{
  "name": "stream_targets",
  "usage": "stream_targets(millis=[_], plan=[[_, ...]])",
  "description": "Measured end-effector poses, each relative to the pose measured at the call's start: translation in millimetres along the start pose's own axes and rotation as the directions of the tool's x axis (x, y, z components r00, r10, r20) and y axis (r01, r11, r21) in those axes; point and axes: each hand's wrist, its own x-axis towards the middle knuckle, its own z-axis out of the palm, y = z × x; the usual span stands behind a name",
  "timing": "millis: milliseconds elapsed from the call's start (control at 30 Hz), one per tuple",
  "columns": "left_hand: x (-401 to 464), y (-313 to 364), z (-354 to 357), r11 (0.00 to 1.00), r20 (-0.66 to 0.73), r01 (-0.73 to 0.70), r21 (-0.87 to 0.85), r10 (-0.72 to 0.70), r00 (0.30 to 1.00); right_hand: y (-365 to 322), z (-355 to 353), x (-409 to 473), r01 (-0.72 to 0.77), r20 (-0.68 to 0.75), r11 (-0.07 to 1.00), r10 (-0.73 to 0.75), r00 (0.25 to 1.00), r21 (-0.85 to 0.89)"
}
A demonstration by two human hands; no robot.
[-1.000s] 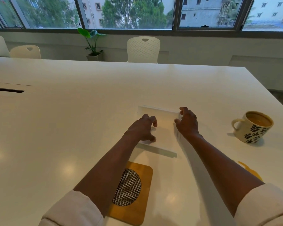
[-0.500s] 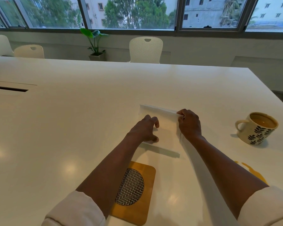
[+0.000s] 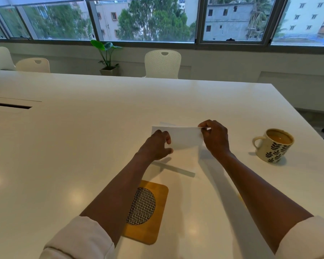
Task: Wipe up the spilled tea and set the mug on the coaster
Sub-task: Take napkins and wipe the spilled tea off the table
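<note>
A white paper napkin (image 3: 183, 138) lies mid-table. My right hand (image 3: 216, 140) pinches its far right corner and holds that side lifted off the white table (image 3: 82, 146). My left hand (image 3: 156, 145) holds the napkin's left side between curled fingers and thumb. A cream mug (image 3: 274, 145) with a dark leaf pattern, full of tea, stands upright to the right, apart from both hands. The wooden coaster (image 3: 151, 230) with a woven black-and-white centre lies near me, partly under my left forearm. Only a sliver of the yellow tea spill (image 3: 239, 197) shows beside my right forearm.
A long slot (image 3: 9, 105) is cut into the table at far left. White chairs (image 3: 162, 63) and a potted plant (image 3: 107, 57) stand behind the far edge under the windows. The table's right edge runs just past the mug.
My right hand has gone from resting at the napkin's right edge to pinching its far corner and raising it. The left hand has stayed on the left side.
</note>
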Motion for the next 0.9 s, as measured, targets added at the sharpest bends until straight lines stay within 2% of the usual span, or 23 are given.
stream_targets(millis=[133, 300, 367, 467, 533, 633, 733, 900], plan=[[-13, 2, 1, 0.999, -0.083, -0.022, -0.037, 0.019, 0.996, -9, -23, 0, -0.023, -0.027, 0.998, 0.024, 0.999, 0.051], [-30, 15, 2, 0.997, -0.267, -0.058, -0.049, 0.043, 0.963, -17, -50, -5, -0.017, -0.083, 0.996, 0.025, 0.996, 0.091], [-37, 23, 3, 0.997, -0.381, -0.060, -0.042, 0.039, 0.924, -17, -62, -7, -0.014, -0.091, 0.995, 0.024, 0.996, 0.102], [-46, 37, 3, 0.999, -0.568, -0.032, -0.012, 0.020, 0.823, -14, -81, -10, -0.015, -0.103, 0.993, 0.027, 0.994, 0.114], [-49, 46, 2, 0.999, -0.618, -0.003, -0.038, -0.021, 0.786, -11, -94, -11, -0.033, -0.101, 0.992, 0.046, 0.994, 0.123], [-51, 58, 2, 0.982, -0.539, 0.003, -0.186, -0.104, 0.836, -5, -115, -13, -0.062, -0.103, 0.987, 0.078, 0.992, 0.150], [-52, 75, 1, 0.901, -0.336, -0.008, -0.433, -0.153, 0.929, -1, -137, -15, -0.084, -0.120, 0.976, 0.110, 0.987, 0.201], [-53, 112, 4, 0.789, -0.192, -0.028, -0.614, -0.115, 0.975, 6, -171, -21, -0.113, -0.108, 0.944, 0.153, 0.982, 0.309]])
